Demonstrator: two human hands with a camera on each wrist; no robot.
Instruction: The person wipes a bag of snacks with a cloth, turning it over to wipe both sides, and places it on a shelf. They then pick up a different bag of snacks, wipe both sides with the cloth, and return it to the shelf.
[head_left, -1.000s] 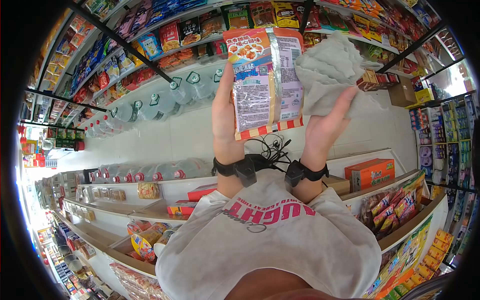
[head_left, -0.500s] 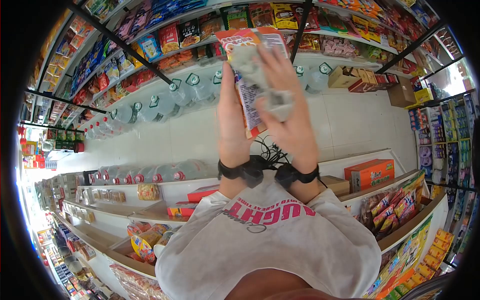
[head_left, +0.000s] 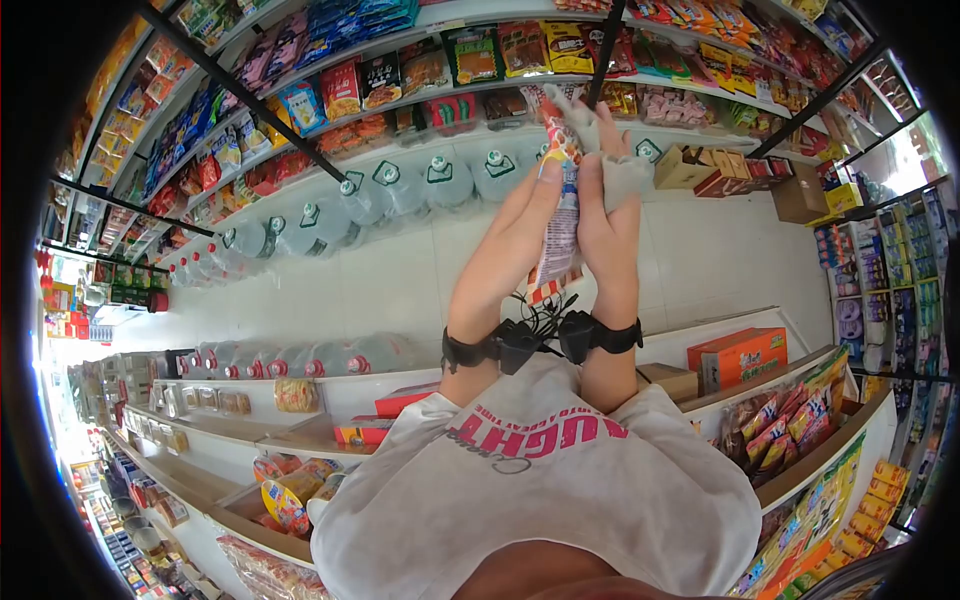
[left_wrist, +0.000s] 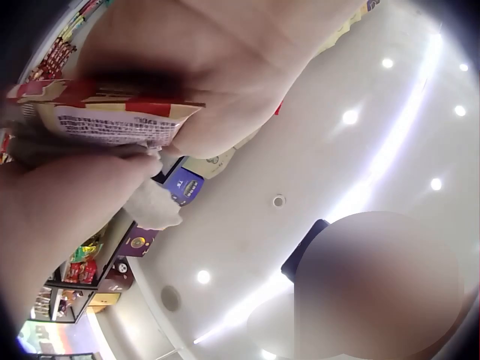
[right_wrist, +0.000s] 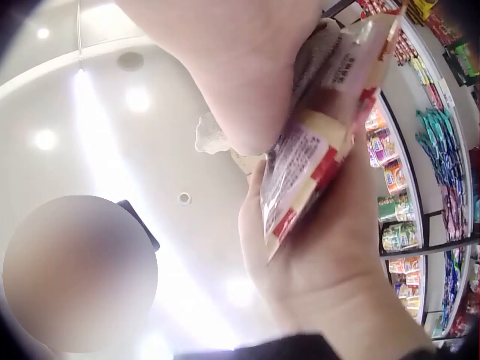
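Note:
A snack bag [head_left: 562,215] with an orange and white printed back stands nearly edge-on between my two hands in the head view. My left hand [head_left: 508,240] grips it from the left side, thumb along its face. A greyish-white cloth [head_left: 628,178] is held in my right hand [head_left: 612,240], bunched between thumb and fingers at the bag's right side. In the left wrist view the bag's red-and-white striped end [left_wrist: 112,120] shows between the hands, the cloth [left_wrist: 154,204] sticking out beyond. The right wrist view has the bag [right_wrist: 307,161] tilted between both palms.
Shelves of packaged snacks [head_left: 470,55] run along the far side, with large clear water bottles [head_left: 447,180] standing on the floor below. Nearer me are a low shelf with an orange box [head_left: 738,360], bagged snacks [head_left: 785,425] and more bottles [head_left: 380,355]. Black cables [head_left: 540,318] hang between the wrists.
The right hand with the cloth swung left onto the bag. The bag then turned from face-on to nearly edge-on and moved right, and the cloth is now at its right side.

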